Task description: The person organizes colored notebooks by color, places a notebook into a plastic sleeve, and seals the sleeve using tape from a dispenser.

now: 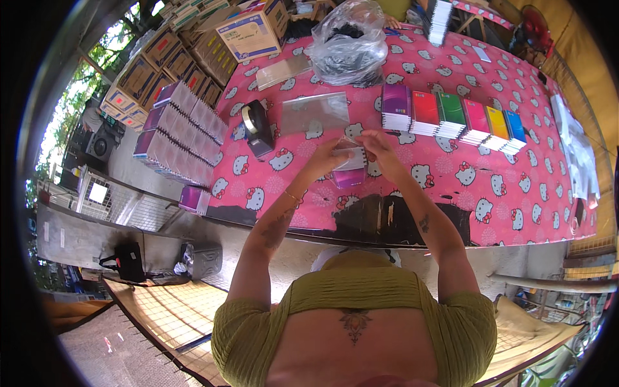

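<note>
A small purple-and-white spiral notebook pack [350, 177], apparently in a clear plastic sleeve, lies near the table's front edge in front of me. My left hand [326, 158] is closed on its left side, thumb across the top. At its upper right edge, my right hand [379, 149] has its fingers drawn together on the clear plastic; fine detail there is too small to make out. Just beyond my hands lies a clear plastic sleeve [314, 111]. To the left of it stands a black tape dispenser [258, 129].
Stacked notebooks in purple [396, 106], red [424, 111], green and other colours form a row at right. Taller notebook stacks [180, 135] line the left edge. A big clear bag [348, 48] and a carton [255, 32] sit at the back.
</note>
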### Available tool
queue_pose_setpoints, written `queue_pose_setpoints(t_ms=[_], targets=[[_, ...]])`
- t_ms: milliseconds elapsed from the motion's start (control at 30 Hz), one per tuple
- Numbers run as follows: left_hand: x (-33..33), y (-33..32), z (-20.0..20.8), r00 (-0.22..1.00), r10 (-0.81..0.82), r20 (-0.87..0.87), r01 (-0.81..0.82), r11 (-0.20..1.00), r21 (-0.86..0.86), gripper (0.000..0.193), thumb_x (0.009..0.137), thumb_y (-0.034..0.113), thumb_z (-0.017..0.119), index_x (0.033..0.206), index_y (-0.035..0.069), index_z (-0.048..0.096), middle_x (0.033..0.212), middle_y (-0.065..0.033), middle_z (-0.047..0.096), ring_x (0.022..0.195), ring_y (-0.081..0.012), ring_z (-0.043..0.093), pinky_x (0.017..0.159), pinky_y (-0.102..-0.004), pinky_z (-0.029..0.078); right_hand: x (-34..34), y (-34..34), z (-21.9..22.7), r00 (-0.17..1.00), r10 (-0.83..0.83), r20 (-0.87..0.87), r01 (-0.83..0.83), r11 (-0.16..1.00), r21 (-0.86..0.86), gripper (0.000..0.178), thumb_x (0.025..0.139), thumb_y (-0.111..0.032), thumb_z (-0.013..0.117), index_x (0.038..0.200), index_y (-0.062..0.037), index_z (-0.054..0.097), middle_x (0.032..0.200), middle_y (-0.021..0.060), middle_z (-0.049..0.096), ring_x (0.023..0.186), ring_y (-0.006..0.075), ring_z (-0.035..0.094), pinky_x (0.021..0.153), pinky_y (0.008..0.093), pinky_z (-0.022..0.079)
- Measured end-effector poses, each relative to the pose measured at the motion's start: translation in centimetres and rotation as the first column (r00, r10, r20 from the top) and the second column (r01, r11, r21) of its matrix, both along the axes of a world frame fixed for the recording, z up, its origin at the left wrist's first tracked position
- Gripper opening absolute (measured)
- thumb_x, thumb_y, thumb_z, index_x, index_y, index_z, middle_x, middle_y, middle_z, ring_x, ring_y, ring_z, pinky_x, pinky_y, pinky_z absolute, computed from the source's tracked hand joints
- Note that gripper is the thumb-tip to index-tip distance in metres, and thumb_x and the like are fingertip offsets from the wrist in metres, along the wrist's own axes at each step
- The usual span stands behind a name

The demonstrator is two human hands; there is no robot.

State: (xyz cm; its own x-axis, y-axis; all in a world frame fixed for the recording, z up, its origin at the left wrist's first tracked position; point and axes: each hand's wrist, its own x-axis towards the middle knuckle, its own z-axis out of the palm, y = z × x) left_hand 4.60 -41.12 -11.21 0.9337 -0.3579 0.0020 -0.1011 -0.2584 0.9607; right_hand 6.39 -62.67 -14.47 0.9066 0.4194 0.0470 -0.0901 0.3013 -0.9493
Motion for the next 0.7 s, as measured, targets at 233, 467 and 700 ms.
queue_pose_setpoints(t_ms=[233, 467, 700], targets=[[0.3, -0.5, -0.9, 0.999, 0.047, -0.025, -0.048, 0.998, -0.047, 0.034, 0.091, 0.023, 0.072, 0.118, 0.003, 0.063, 0.106, -0.0045, 0.068, 0.099, -0.0111, 0.06, 0.086, -0.0284, 0.048, -0.3, 0.6, -0.7, 0.996, 0.058, 0.064, -0.049, 0.989, -0.143, 0.048, 0.094, -0.03, 0.066, 0.135, -0.0079, 0.052, 0.108, -0.0008, 0.058, 0.094, 0.0093, 0.049, 0.077, 0.0298, 0.041], [-0.7, 2.2, -2.8, 0.986, 0.039, 0.161, -0.023, 0.995, -0.099, 0.043, 0.09, 0.024, 0.072, 0.125, 0.002, 0.059, 0.106, -0.0058, 0.066, 0.103, -0.0181, 0.062, 0.087, -0.0316, 0.05, -3.3, -0.5, 2.8, 0.823, 0.097, 0.56, 0.157, 0.908, -0.389, 0.056, 0.082, -0.021, 0.075, 0.133, -0.0098, 0.056, 0.12, 0.0061, 0.064, 0.115, 0.0218, 0.057, 0.097, 0.0397, 0.043], [-3.8, 1.5, 0.8, 0.661, -0.241, 0.711, -0.169, 0.875, 0.453, 0.046, 0.08, 0.019, 0.079, 0.12, 0.001, 0.064, 0.121, -0.0162, 0.065, 0.12, -0.0307, 0.059, 0.105, -0.0425, 0.042, -3.7, -0.5, 1.7, 0.595, 0.095, 0.798, 0.433, 0.799, -0.418, 0.045, 0.079, -0.013, 0.074, 0.122, -0.0129, 0.062, 0.112, 0.0061, 0.065, 0.104, 0.0285, 0.059, 0.095, 0.0445, 0.042]])
